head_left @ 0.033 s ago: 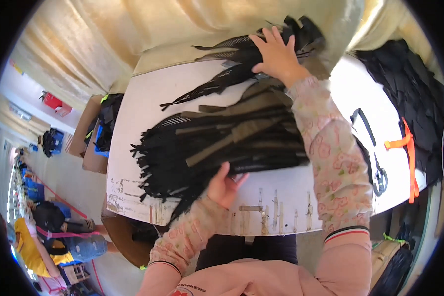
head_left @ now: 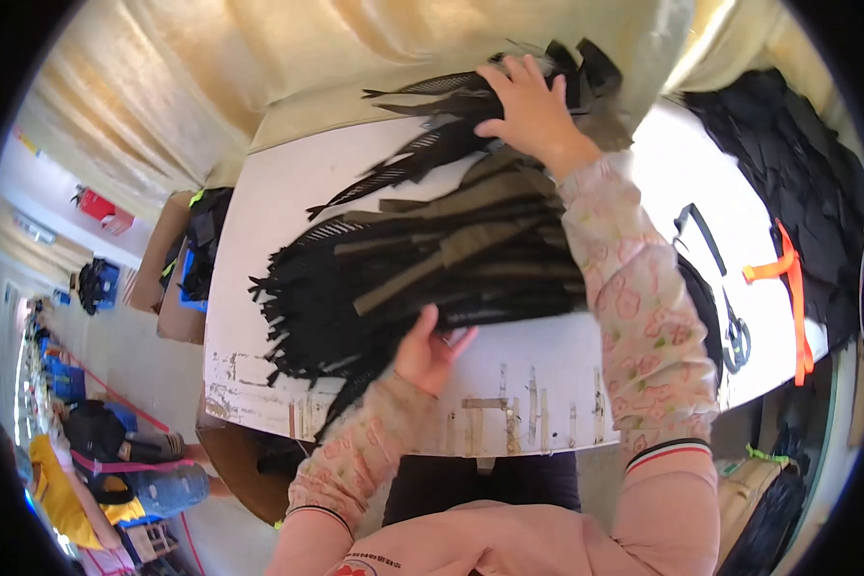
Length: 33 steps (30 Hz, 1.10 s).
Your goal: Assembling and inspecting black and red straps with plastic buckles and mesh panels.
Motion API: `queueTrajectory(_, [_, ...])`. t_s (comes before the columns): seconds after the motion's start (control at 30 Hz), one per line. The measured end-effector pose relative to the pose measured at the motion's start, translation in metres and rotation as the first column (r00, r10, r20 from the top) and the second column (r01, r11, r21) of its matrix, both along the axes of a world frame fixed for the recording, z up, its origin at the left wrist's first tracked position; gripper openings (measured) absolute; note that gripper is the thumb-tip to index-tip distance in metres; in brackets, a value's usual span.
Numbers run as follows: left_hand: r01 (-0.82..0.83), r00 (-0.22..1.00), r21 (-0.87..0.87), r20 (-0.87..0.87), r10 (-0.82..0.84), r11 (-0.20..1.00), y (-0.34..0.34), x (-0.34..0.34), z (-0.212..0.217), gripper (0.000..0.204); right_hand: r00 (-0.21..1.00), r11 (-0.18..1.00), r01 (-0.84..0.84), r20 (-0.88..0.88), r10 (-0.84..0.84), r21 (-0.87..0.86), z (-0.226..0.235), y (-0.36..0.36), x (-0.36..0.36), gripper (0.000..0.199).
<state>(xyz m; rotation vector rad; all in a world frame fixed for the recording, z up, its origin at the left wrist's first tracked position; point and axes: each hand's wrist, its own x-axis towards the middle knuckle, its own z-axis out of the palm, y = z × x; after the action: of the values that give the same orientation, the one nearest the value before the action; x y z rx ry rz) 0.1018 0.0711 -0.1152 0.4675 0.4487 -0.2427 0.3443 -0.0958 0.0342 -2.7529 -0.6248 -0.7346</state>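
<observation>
Lying on the white table (head_left: 288, 192), a strap pile (head_left: 432, 269); right hand (head_left: 533, 110) fingers spread on it, left hand (head_left: 427, 350) fingers tucked beneath

Both hands (head_left: 430, 353) (head_left: 533, 113) outstretched, fingers spread

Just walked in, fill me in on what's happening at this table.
A person in a pink floral top bends over a white table heaped with black and olive fabric strips. The left hand grips the near edge of the heap; the right hand presses on its far end. Scissors and an orange strap lie to the right.
</observation>
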Motion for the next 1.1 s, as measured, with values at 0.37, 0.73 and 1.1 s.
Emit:
queueTrajectory(0.37, [0.495, 0.865, 0.150, 0.013, -0.502, 0.856, 0.041, 0.008, 0.021, 0.062, 0.934, 0.353, -0.101, -0.033, 0.356, 0.930, -0.050, -0.015, -0.320, 0.015])
queueTrajectory(0.73, [0.469, 0.776, 0.523, 0.141, -0.615, 0.712, 0.010, -0.131, 0.004, 0.009, 0.731, 0.763, 0.404, -0.680, 0.062, 0.505, -0.154, -0.105, -0.561, 0.012])
queueTrajectory(1.1, [0.318, 0.417, 0.896, 0.160, -0.895, 0.309, -0.152, -0.118, 0.074, 0.005, 0.595, 0.697, 0.641, -0.782, -0.187, 0.321, -0.245, -0.261, -0.628, 0.023])
